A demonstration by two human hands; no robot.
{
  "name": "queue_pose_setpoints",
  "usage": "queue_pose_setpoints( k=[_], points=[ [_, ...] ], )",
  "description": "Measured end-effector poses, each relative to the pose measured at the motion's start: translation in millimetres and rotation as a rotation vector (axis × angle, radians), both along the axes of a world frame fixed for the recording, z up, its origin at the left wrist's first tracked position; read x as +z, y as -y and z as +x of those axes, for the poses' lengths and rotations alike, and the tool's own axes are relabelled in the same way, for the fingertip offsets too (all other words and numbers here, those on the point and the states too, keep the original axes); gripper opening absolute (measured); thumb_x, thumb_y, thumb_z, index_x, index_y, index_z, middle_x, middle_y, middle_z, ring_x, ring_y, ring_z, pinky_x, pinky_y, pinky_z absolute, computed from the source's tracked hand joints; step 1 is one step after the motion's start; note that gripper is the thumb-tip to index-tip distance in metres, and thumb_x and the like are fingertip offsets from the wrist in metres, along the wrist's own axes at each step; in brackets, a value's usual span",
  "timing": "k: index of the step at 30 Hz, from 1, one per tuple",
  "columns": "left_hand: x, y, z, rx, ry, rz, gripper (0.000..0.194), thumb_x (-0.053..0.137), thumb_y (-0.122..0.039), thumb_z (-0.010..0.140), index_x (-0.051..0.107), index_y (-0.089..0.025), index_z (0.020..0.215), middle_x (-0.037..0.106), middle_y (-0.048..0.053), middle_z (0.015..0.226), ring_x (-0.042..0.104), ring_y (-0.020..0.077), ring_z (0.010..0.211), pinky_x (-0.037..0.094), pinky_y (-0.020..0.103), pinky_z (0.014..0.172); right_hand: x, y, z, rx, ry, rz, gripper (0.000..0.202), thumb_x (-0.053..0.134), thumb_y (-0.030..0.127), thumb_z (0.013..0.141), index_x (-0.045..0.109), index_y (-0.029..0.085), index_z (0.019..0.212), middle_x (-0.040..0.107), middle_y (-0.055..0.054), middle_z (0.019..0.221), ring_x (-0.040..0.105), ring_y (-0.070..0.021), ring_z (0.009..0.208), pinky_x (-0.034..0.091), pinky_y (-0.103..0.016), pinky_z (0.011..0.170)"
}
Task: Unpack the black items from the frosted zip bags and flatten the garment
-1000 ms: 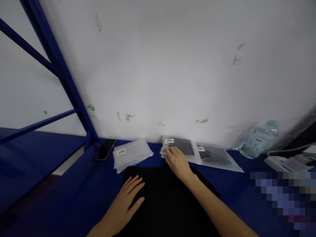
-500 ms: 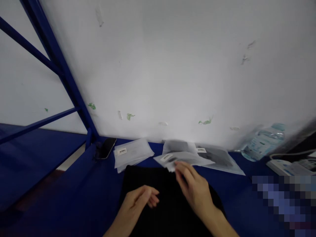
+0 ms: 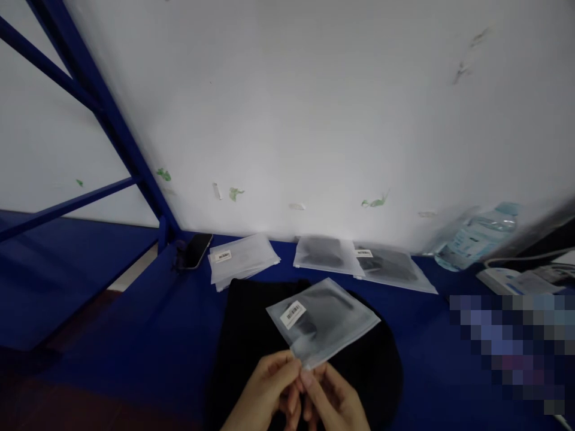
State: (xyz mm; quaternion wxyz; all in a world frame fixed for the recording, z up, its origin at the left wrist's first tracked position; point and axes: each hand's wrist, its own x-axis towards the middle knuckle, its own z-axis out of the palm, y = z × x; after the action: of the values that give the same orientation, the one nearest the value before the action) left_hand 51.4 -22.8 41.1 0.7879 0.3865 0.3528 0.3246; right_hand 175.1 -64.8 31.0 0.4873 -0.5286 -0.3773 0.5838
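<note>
A frosted zip bag (image 3: 330,317) with a white barcode label (image 3: 293,315) is held up over a black cloth (image 3: 251,323). Something dark shows through its plastic. My left hand (image 3: 274,383) pinches the near corner between thumb and fingers. Close against it, my right hand (image 3: 330,392) pinches the same edge. Beyond the cloth lie two more frosted bags with dark contents, one in the middle (image 3: 323,252) and one to its right (image 3: 395,268). To the left is a small stack of pale frosted bags (image 3: 247,257), the top one labelled.
A phone (image 3: 197,250) lies at the left of the blue tabletop (image 3: 148,311), beside a blue metal frame (image 3: 121,143). A water bottle (image 3: 476,239) leans by the white wall (image 3: 314,120) at right. Near it sits a white box (image 3: 498,281).
My right hand has brought the labelled bag from the back of the table towards me. My left hand has moved right and taken hold of its corner too.
</note>
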Motion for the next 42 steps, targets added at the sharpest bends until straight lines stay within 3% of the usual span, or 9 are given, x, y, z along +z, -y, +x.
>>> queue_pose_setpoints(
  k=[11, 16, 20, 23, 27, 30, 33, 37, 42],
  points=[
    [-23.5, 4, 0, 0.059, -0.130, 0.084, 0.051, 0.060, -0.063, 0.082, 0.049, -0.017, 0.062, 0.044, -0.006, 0.043, 0.040, 0.0055, 0.030, 0.029, 0.015, 0.030, -8.1, -9, -6, 0.044, -0.116, -0.106, 0.055, 0.064, 0.071, 0.069, 0.054, 0.017, 0.072, 0.048, 0.007, 0.045, 0.043, -0.0065, 0.035, 0.036, -0.017, 0.033],
    [-14.7, 4, -5, 0.130, -0.135, 0.041, 0.054, 0.064, -0.066, 0.076, 0.042, -0.020, 0.056, 0.030, -0.011, 0.038, 0.029, 0.0041, 0.028, 0.026, 0.015, 0.030, 0.1, -17, 36, -0.254, -0.051, -0.089, 0.047, 0.068, 0.063, 0.067, 0.052, 0.019, 0.066, 0.042, 0.010, 0.044, 0.033, -0.0045, 0.035, 0.032, -0.017, 0.032],
    [-8.6, 2, -17, 0.126, -0.079, 0.011, 0.056, 0.063, -0.063, 0.078, 0.037, -0.021, 0.052, 0.035, -0.009, 0.037, 0.026, 0.0038, 0.030, 0.025, 0.016, 0.032, 5.2, -29, 93, -0.462, 0.031, -0.043, 0.039, 0.068, 0.052, 0.071, 0.048, 0.019, 0.060, 0.043, 0.009, 0.049, 0.036, -0.0044, 0.038, 0.034, -0.017, 0.035],
    [-8.9, 1, -20, 0.115, -0.029, -0.005, 0.054, 0.061, -0.061, 0.081, 0.038, -0.021, 0.053, 0.037, -0.008, 0.037, 0.027, 0.0043, 0.030, 0.025, 0.017, 0.033, 7.2, -29, 112, -0.422, 0.149, -0.034, 0.036, 0.064, 0.053, 0.075, 0.052, 0.020, 0.069, 0.048, 0.007, 0.054, 0.041, -0.0069, 0.038, 0.037, -0.021, 0.035],
    [-7.5, 0, -16, 0.113, 0.010, -0.047, 0.051, 0.062, -0.058, 0.081, 0.042, -0.021, 0.054, 0.034, -0.009, 0.038, 0.027, 0.0052, 0.030, 0.026, 0.018, 0.032, 9.5, -13, 96, -0.566, 0.643, 0.188, 0.033, 0.063, 0.051, 0.080, 0.056, 0.023, 0.094, 0.063, 0.002, 0.069, 0.060, -0.0155, 0.052, 0.049, -0.027, 0.047],
    [-3.9, 1, -12, 0.127, 0.030, -0.064, 0.049, 0.063, -0.055, 0.082, 0.042, -0.021, 0.055, 0.033, -0.009, 0.039, 0.026, 0.0050, 0.031, 0.026, 0.017, 0.032, 11.2, -3, 75, -0.403, 0.953, 0.559, 0.014, 0.056, 0.036, 0.090, 0.061, 0.024, 0.096, 0.068, -0.003, 0.091, 0.067, -0.0187, 0.084, 0.055, -0.029, 0.073],
    [-1.9, 2, -11, 0.153, 0.034, -0.076, 0.047, 0.064, -0.053, 0.082, 0.043, -0.020, 0.056, 0.033, -0.010, 0.040, 0.024, 0.0046, 0.032, 0.025, 0.016, 0.031, 11.4, -2, 64, -0.212, 1.103, 0.785, 0.018, 0.048, 0.026, 0.095, 0.063, 0.023, 0.105, 0.068, -0.005, 0.101, 0.064, -0.0185, 0.098, 0.054, -0.029, 0.084],
    [-4.0, 2, -10, 0.135, 0.027, -0.095, 0.052, 0.063, -0.060, 0.080, 0.041, -0.021, 0.053, 0.034, -0.009, 0.038, 0.025, 0.0045, 0.030, 0.024, 0.017, 0.031, 9.6, -7, 63, -0.252, 1.268, 0.893, 0.019, 0.049, 0.024, 0.095, 0.065, 0.021, 0.106, 0.071, -0.005, 0.092, 0.064, -0.0212, 0.094, 0.055, -0.033, 0.078],
    [-5.0, -1, -7, 0.122, 0.055, -0.074, 0.049, 0.063, -0.055, 0.081, 0.042, -0.021, 0.054, 0.032, -0.010, 0.038, 0.025, 0.0046, 0.030, 0.024, 0.017, 0.030, 6.2, -8, 63, -0.196, 1.314, 0.870, 0.029, 0.044, 0.025, 0.097, 0.061, 0.018, 0.119, 0.070, -0.008, 0.105, 0.064, -0.0222, 0.096, 0.057, -0.035, 0.077]
  ],
)
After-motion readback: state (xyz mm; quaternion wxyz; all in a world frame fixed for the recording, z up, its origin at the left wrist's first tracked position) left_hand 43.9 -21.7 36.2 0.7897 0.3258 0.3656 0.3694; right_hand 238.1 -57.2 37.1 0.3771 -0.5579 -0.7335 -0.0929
